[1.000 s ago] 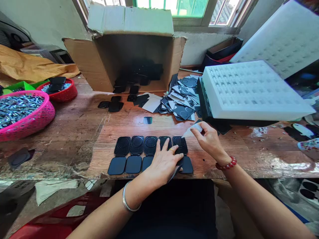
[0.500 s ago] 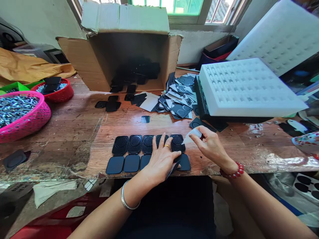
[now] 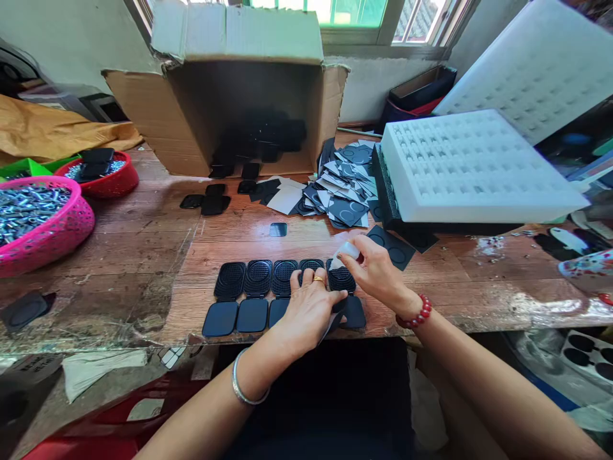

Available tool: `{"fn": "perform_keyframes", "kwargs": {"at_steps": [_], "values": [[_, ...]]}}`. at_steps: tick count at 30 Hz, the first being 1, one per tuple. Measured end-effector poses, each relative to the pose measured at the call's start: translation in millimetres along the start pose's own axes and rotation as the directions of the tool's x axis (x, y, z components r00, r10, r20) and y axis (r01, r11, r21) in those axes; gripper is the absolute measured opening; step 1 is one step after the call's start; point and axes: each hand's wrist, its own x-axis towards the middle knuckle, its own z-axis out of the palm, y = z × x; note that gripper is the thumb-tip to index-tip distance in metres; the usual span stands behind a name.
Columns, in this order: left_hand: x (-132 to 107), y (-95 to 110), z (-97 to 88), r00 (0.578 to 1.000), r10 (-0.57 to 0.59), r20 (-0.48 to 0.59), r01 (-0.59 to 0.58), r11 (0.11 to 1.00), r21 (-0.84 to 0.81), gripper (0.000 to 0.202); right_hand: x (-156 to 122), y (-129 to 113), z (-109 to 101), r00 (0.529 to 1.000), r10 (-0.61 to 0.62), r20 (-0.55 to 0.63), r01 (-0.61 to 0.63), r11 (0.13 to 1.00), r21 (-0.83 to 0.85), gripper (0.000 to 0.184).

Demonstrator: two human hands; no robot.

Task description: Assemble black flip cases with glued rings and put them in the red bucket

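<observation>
In my right hand (image 3: 376, 265) is a small white squeeze bottle (image 3: 348, 250), its pointed tip over the last case on the right. A row of black hinged square cases (image 3: 230, 281) lies opened flat near the table edge, ridged halves away from me and smooth lids (image 3: 253, 315) nearer. My left hand (image 3: 309, 310) rests over the middle of the row, fingers bent onto the ridged halves. From under its thumb and palm sticks out a dark thin sheet (image 3: 334, 324), mostly hidden by the hand.
Behind the row lie a small dark square (image 3: 278, 229) and a pile of black and white cards (image 3: 349, 185). A cardboard box (image 3: 186, 128) with black pieces stands at the back. White foam trays (image 3: 469, 172) sit right; a pink basket (image 3: 71, 223) of metal parts stands left.
My right hand has moved left with the squeeze bottle, bringing its tip over the right-end case. The fingers of my left hand have drawn back and bent more.
</observation>
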Motion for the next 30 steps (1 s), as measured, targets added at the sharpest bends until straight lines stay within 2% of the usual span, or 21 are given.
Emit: {"fn": "perform_keyframes", "kwargs": {"at_steps": [4, 8, 15, 19, 22, 25, 27, 30], "values": [[1, -1, 0.6, 1.000, 0.006, 0.013, -0.006, 1.000, -0.006, 0.045, 7, 8, 4, 1.000, -0.007, 0.013, 0.007, 1.000, -0.013, 0.012], [2, -2, 1.9, 1.000, 0.006, 0.013, -0.006, 1.000, -0.019, 0.042, 10, 17, 2, 1.000, -0.001, 0.003, 0.002, 1.000, -0.025, 0.012], [-1, -3, 3.7, 1.000, 0.025, -0.017, -0.025, 1.000, -0.005, 0.042, 2, 21, -18, 0.999, 0.050, -0.021, -0.052, 0.996, -0.070, 0.011], [-1, -3, 7.7, 0.997, 0.043, -0.057, -0.043, 0.999, -0.001, 0.039, -10, 18, -30, 0.992, 0.122, -0.019, -0.123, 0.989, -0.076, 0.020], [-1, -5, 10.5, 0.996, 0.049, -0.077, -0.050, 0.999, -0.008, 0.041, -15, 21, -36, 0.963, 0.261, -0.064, -0.262, 0.965, -0.008, 0.022], [-9, -12, 11.1, 0.989, 0.049, -0.138, -0.053, 0.998, -0.022, 0.045, -15, 29, -38, 0.901, 0.421, -0.101, -0.403, 0.901, 0.159, 0.024], [-18, -21, 11.3, 0.981, 0.027, -0.194, -0.032, 0.999, -0.022, 0.046, -13, 32, -35, 0.868, 0.490, -0.074, -0.451, 0.843, 0.293, 0.028], [-33, -35, 13.5, 0.974, -0.035, -0.224, 0.038, 0.999, 0.011, 0.043, -8, 28, -22, 0.862, 0.507, -0.022, -0.458, 0.796, 0.396, 0.032]]}}
